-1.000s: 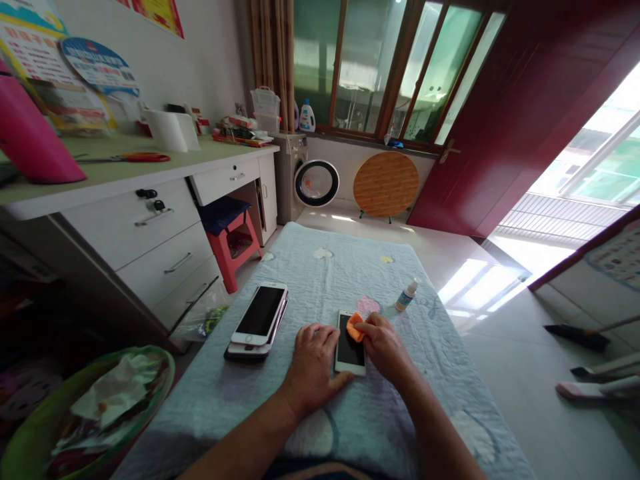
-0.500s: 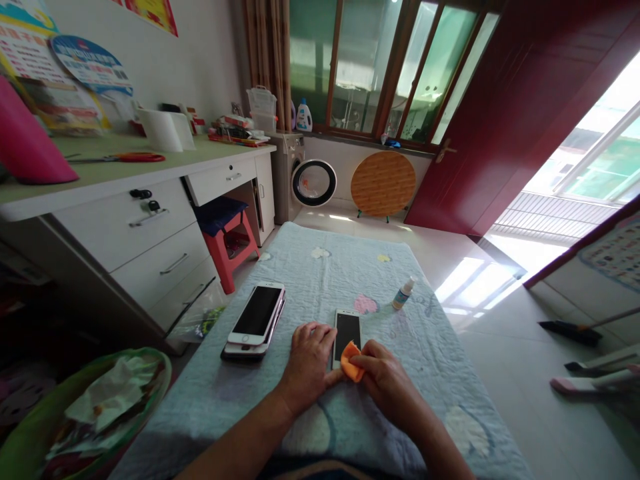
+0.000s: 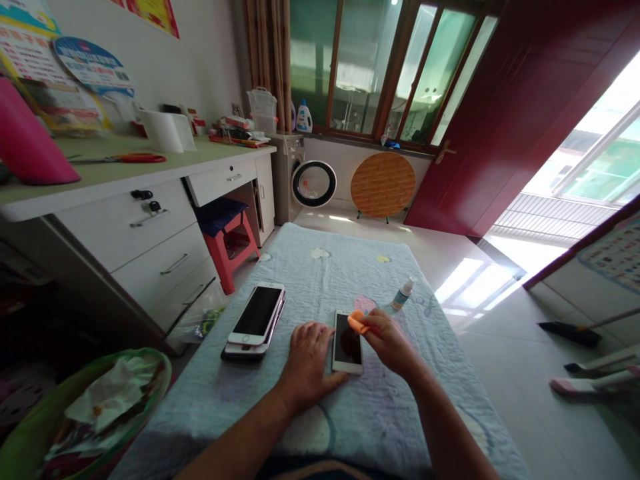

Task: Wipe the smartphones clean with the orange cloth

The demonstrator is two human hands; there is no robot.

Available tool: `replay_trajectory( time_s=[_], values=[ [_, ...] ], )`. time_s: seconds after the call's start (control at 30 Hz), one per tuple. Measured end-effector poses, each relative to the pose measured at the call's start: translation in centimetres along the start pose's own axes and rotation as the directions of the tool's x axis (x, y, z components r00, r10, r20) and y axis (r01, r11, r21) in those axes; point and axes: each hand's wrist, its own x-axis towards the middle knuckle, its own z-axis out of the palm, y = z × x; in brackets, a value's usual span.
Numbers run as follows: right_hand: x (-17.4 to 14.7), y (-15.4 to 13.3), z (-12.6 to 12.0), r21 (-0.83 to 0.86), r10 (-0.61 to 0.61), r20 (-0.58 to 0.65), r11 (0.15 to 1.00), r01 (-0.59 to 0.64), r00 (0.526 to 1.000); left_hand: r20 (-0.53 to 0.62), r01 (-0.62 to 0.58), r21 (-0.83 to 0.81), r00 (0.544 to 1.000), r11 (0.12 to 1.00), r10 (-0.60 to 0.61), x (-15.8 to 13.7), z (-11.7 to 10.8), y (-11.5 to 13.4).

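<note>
A white smartphone (image 3: 347, 350) with a dark screen lies face up on the light blue quilted cloth (image 3: 310, 287). Along its left edge rests my left hand (image 3: 311, 363), fingers stretched out and thumb by the phone's lower corner. My right hand (image 3: 385, 337) pinches a folded orange cloth (image 3: 357, 322) over the upper right part of the screen. To the left is a stack of phones (image 3: 257, 317), a white one on top. Beyond my right hand stands a small spray bottle (image 3: 403, 294) with a white cap.
A green-rimmed bin (image 3: 163, 380) with papers stands at lower left. Along the left runs a desk (image 3: 220, 157) with drawers, and a red stool (image 3: 227, 250) is tucked beside it. Farther back are an open washer door (image 3: 314, 183) and a round wooden tabletop (image 3: 383, 184).
My right hand has moved up the screen with the orange cloth, from the phone's lower end to its upper right. My left hand stays beside the phone.
</note>
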Motion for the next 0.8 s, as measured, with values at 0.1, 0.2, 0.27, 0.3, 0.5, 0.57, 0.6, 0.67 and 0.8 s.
replay_trajectory(
  time_s=[0.1,0.2,0.27,0.3,0.5,0.57,0.6,0.67,0.8],
  values=[
    [2.2,0.9,1.7,-0.186,0.059,-0.107,0.979,-0.078,0.992,-0.001,0.011,-0.005,1.0,1.0,-0.011,0.0,0.0,-0.1],
    [3.1,1.2,3.2,-0.288,0.043,-0.14,0.954,-0.082,0.989,0.0,-0.001,-0.034,1.0,0.999,0.001,0.0,-0.2,-0.2],
    [3.4,1.0,3.8,-0.317,0.002,-0.14,0.947,-0.047,0.99,-0.009,-0.008,-0.055,1.0,0.998,0.008,0.0,-0.3,-0.2],
    [3.5,0.8,4.0,-0.326,-0.016,-0.133,0.945,-0.028,0.991,-0.012,-0.012,-0.062,1.0,0.998,0.011,0.0,-0.4,-0.2],
    [3.7,-0.1,4.5,-0.283,-0.097,-0.065,0.956,0.075,0.993,-0.023,-0.017,-0.084,1.0,0.996,0.015,0.0,-0.1,-0.4],
    [3.3,-0.3,4.4,-0.251,-0.124,-0.041,0.962,0.109,0.991,-0.054,-0.017,-0.086,0.998,0.996,0.013,-0.1,0.4,-0.6],
    [3.0,-0.4,4.4,-0.235,-0.135,-0.028,0.964,0.125,0.99,-0.079,-0.014,-0.085,0.997,0.996,0.008,-0.1,0.6,-0.8],
    [2.4,-0.6,4.2,-0.207,-0.15,-0.001,0.967,0.147,0.989,-0.132,-0.006,-0.081,0.991,0.997,-0.005,-0.2,1.1,-1.1],
    [0.8,-1.2,3.8,-0.151,-0.179,0.069,0.971,0.188,0.981,-0.173,-0.014,-0.09,0.985,0.996,-0.002,-0.3,1.7,-1.5]
  ],
)
